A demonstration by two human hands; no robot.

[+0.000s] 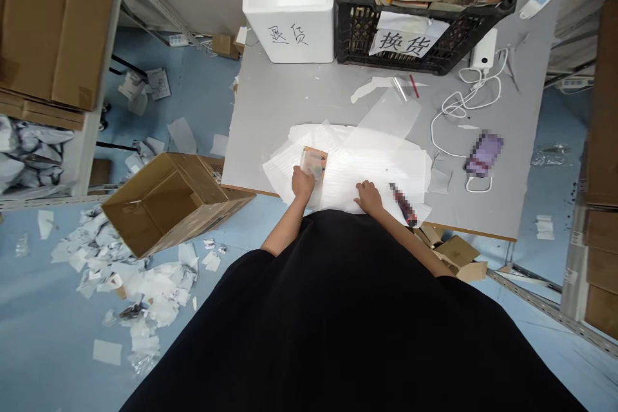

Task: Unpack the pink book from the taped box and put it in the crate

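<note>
A small book-like item with an orange edge (316,158) is upright or tilted in my left hand (302,183), whose fingers wrap its lower left side. Beneath it, white foam or paper sheets (352,167) spread over the grey table's front part. My right hand (369,197) rests on the sheets with its fingers apart, holding nothing. Just right of that hand lies a dark and red blurred object (403,205). Translucent wrapping (393,114) sits at the sheets' upper edge.
At the table's back stand a white box (302,32) and a black crate (357,32) of books. A purple phone (485,153) with a white cable lies right. An open carton (159,206) and scattered paper (145,290) are on the left floor.
</note>
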